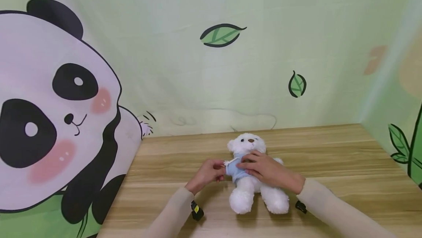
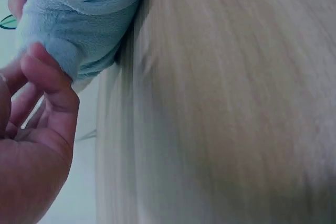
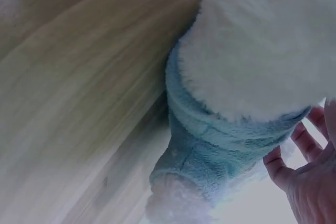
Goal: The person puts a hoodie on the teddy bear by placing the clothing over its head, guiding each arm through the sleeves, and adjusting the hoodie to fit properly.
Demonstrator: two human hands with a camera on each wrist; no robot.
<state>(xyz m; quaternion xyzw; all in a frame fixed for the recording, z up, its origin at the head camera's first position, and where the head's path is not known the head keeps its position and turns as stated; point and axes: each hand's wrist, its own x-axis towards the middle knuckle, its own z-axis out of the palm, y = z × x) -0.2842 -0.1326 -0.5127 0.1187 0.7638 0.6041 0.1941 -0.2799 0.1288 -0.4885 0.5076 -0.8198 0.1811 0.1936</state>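
Note:
A white plush teddy bear (image 1: 245, 190) lies on its back on the wooden table, head toward the wall, dressed in a light blue top (image 1: 234, 170). A white cord (image 1: 232, 162) shows across the top's chest. At the bear's sleeve on the left, my left hand (image 1: 207, 175) has curled fingers that pinch the cuff; the left wrist view shows a fingertip against the blue sleeve (image 2: 63, 56). My right hand (image 1: 268, 168) rests over the bear's chest, its fingers spread on the fabric. In the right wrist view, white fur (image 3: 262, 40) hides much of the top.
The wood-grain table (image 1: 165, 150) runs back to a pale green wall cloth (image 1: 165, 65) printed with a panda (image 1: 39, 65) and leaves. Black wrist devices show under the left sleeve (image 1: 171, 208) and the right sleeve (image 1: 329, 201).

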